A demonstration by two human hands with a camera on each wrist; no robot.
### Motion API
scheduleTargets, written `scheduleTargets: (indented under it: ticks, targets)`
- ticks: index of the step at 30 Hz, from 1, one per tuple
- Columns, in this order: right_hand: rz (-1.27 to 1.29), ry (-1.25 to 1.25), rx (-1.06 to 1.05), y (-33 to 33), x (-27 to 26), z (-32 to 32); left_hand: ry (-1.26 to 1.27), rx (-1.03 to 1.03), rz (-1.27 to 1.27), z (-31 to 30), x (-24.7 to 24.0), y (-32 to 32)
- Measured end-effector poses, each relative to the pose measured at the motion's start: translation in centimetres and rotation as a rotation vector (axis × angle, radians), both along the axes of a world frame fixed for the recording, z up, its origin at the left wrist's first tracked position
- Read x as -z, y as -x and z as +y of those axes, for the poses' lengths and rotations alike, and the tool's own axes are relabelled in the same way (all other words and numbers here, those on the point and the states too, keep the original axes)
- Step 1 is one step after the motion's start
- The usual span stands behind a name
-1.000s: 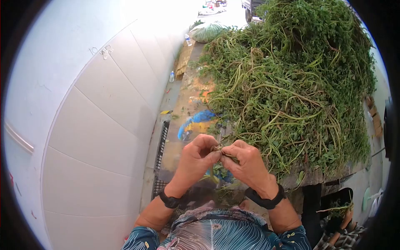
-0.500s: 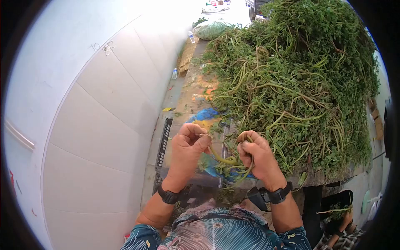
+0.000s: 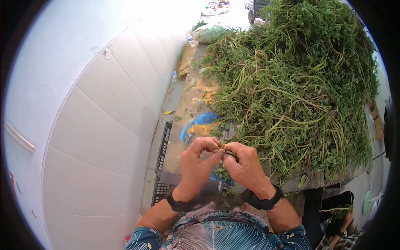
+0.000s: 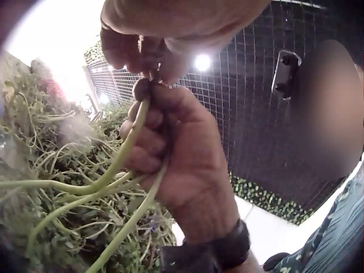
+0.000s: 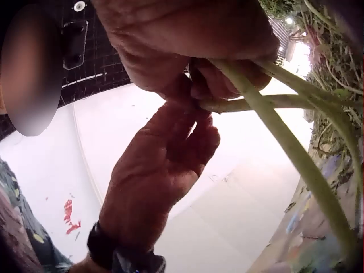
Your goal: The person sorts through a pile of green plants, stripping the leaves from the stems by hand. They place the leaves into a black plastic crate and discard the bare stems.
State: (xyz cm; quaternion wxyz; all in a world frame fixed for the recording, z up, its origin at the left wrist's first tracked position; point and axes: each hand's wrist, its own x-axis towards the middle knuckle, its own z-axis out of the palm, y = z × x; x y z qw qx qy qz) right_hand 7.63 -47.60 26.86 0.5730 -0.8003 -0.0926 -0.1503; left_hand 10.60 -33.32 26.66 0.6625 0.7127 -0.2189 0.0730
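Observation:
In the head view the left hand and right hand meet over the near table edge, pinching green stems between their fingertips. The right hand curls round several long stems in the left wrist view, and the left hand pinches their upper ends. In the right wrist view, thick stems trail from the right hand, with the fingertips of the left hand touching it from below. Leafy green plants are heaped just beyond the hands.
The worn table has blue and orange patches. Left of it are black crates, a bottle and a pale wall. A filled bag stands at the far end. Another person's arm holds stems at lower right.
The hands moved apart with stems hanging between them, then came together again at the fingertips. The heap looks unchanged.

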Motion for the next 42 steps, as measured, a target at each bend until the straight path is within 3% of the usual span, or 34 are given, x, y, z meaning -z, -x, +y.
scheduleTargets:
  ticks: [6,9,10,16,18,24,25,28,29,33,36,37,40,41,42]
  targets:
    - [0.374,-0.504,-0.035,-0.1,-0.9,-0.3,0.555,0.133,0.401,-0.9,0.4,-0.1]
    - [0.387,-0.928,-0.029,-0.8,-0.6,-3.5,0.619,0.236,0.332,-0.9,0.1,0.5]
    - [0.397,-1.073,-0.019,-0.8,-0.4,-4.5,0.618,0.238,0.412,-0.7,-0.1,0.5]
    - [0.035,-1.17,-0.172,4.2,-4.9,-11.1,0.522,0.278,0.803,3.4,2.2,-0.2]
    - [-0.095,-1.089,-0.232,6.3,-5.5,-13.3,0.445,0.36,0.865,4.8,4.0,0.0]
    - [-0.225,-1.079,-0.097,14.0,-6.3,-16.1,-0.017,0.677,1.037,0.6,6.5,3.8]
    - [-0.242,-1.075,-0.062,15.2,-6.4,-16.3,-0.102,0.832,1.036,-0.5,7.6,4.3]
    - [-0.267,-1.18,0.018,18.2,-5.5,-16.4,-0.469,1.218,0.522,-5.3,8.6,6.1]
    - [-0.278,-1.27,0.063,19.1,-5.0,-16.4,-0.5,1.291,0.471,-6.6,8.6,6.4]
    - [-0.217,-1.54,0.25,19.4,-2.0,-14.1,-0.332,1.546,0.854,-9.6,11.4,7.5]
    - [-0.104,-1.532,0.341,18.2,0.0,-13.2,-0.478,1.333,0.135,-11.3,11.7,5.9]
    - [-0.109,-1.514,0.378,18.2,0.0,-13.6,-0.547,1.222,0.392,-12.0,11.6,5.1]
    - [-0.17,-1.413,0.369,19.5,-0.7,-15.5,-0.61,1.31,0.24,-11.6,11.9,4.2]
    - [-0.186,-1.392,0.39,20.0,-1.1,-15.7,-0.701,1.267,0.26,-11.7,12.3,4.3]
    - [-0.17,-1.347,0.352,20.8,-1.1,-16.3,-0.632,1.256,0.394,-11.4,12.5,4.3]
